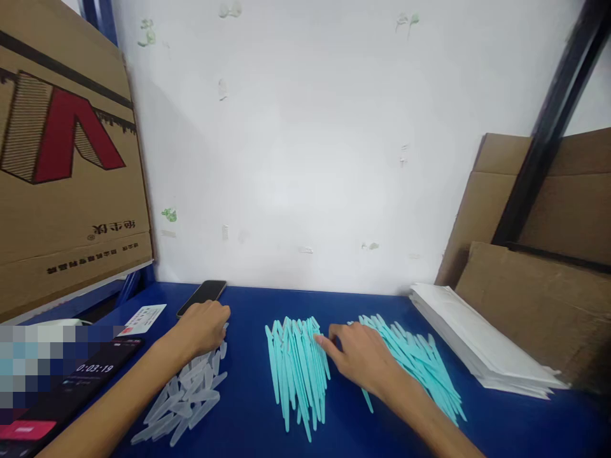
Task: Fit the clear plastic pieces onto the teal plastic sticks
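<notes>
Two piles of blue-green sticks lie on the blue table, and the right hand is between them. The middle pile is just left of this hand, and its thumb tip is at the pile's top right edge. The right pile is on the other side, partly hidden by the hand and the arm. Clear bits lie in a heap farther left, and the left hand is over the top end of them. A big brown box stands at the far left, and I cannot see what is inside it. Brown cardboard leans at the right, with a white stack lying in front of it. Both arms reach forward from the bottom, with the backs of the hands up. The left hand is curled down, with its fingertips hidden, so I cannot tell if it has a clear bit. The right hand has its thumb poking out and its fingers bent under, and I cannot tell how wide its grip is or if it has a stick. Just past the left hand lies a black phone, with a small card near it and a timer phone closer in, showing 0:03:19
</notes>
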`<state>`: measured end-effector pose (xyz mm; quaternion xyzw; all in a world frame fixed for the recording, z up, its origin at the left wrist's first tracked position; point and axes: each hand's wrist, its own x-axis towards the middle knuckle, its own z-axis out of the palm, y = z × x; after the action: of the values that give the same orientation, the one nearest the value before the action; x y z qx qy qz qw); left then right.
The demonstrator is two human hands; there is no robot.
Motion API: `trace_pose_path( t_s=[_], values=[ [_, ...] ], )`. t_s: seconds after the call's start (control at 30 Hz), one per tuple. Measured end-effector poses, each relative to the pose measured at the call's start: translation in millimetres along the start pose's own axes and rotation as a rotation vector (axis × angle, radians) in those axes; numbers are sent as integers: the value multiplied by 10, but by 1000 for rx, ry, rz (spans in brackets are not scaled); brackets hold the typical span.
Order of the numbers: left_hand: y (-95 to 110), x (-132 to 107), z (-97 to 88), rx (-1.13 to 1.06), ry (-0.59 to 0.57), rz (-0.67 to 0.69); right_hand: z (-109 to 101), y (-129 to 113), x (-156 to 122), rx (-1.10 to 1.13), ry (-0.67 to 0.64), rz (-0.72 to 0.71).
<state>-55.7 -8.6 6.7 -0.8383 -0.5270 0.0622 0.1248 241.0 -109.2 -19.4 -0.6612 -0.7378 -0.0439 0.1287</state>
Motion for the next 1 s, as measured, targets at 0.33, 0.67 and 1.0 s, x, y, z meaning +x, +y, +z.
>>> trace_pose_path(
  t_s=[0.33, 0.67, 1.0],
  values=[
    [14, 71, 108, 7, 78, 102, 102, -54, -39, -103, -74, -39],
    [162, 106, 77, -1, 320, 311, 90, -26, -19, -132, -67, -14],
    [372, 60, 93, 8, 415, 445, 145, -144, -18, -209, -61, 4]
  ],
)
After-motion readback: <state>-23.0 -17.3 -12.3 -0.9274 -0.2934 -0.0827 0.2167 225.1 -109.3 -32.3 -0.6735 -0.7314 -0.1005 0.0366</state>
